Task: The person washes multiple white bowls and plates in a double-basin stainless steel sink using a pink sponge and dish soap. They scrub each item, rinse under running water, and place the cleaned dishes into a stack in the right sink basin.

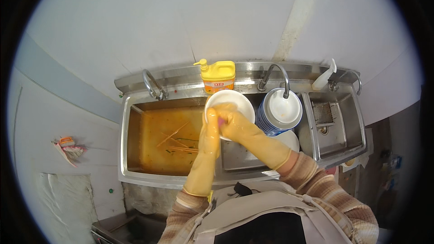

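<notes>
Both hands wear wet yellow rubber gloves. My left hand (211,132) grips the left rim of a white bowl (243,105), which is tilted above the divider between the left and middle sink basins. Inside the bowl's near side is my right hand (234,123), its fingers curled around a small pink object (221,122); most of that object is hidden, perhaps a sponge or cloth. To the right stands a tall stack of blue-banded bowls (262,122) in the middle basin, with a white bowl (284,106) on top. Another white dish (290,139) lies beside the stack, partly behind my right forearm.
Murky orange water (152,132) with chopsticks (173,135) and green scraps fills the left basin. A yellow detergent pump bottle (220,74) stands on the back ledge. Faucets (154,86) arch over the basins. A white spray bottle (323,78) and a wire basket (323,114) are at right.
</notes>
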`<act>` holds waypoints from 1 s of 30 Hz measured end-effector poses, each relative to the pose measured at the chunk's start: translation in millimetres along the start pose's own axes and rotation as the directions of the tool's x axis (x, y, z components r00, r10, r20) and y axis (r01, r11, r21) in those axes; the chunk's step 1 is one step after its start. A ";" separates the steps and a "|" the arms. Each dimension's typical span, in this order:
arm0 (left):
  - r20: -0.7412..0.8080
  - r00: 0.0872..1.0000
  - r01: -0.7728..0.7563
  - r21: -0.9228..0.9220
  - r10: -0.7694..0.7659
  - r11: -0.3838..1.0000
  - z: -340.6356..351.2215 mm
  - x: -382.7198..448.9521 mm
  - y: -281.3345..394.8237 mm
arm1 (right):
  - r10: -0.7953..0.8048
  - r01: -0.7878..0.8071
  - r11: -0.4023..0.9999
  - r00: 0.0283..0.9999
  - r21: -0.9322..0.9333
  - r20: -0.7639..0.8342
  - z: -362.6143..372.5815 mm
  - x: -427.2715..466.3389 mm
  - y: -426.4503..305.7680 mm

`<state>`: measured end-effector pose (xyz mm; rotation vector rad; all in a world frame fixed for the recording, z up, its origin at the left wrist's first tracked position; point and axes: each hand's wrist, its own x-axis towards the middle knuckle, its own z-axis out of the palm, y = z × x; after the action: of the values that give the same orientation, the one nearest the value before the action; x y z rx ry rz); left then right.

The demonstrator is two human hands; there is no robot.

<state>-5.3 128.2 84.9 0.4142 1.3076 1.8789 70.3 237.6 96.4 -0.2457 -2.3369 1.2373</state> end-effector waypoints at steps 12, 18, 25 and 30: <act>0.070 0.995 -0.089 0.170 0.078 0.981 8.3 0.3 39.3 | -0.128 0.407 0.628 0.895 -0.663 0.428 -64.4 -25.7 -11.6; -0.067 0.950 -0.294 0.129 0.304 0.947 34.1 -10.7 25.8 | -0.216 0.210 0.929 0.976 -0.304 0.013 -10.8 -26.7 -36.8; 0.015 0.977 0.208 0.169 -0.214 0.963 -4.5 2.2 46.3 | -0.516 0.547 0.404 0.798 -0.734 0.311 -71.3 -25.4 8.3; -0.169 0.956 -0.233 0.050 0.238 0.971 24.4 -15.5 8.3 | -0.188 0.139 0.829 0.982 -0.542 -0.036 -9.3 -25.6 -51.6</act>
<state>16.9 130.8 105.1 0.4453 1.4554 2.1364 100.4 205.2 134.5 -0.2674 -2.5180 0.4521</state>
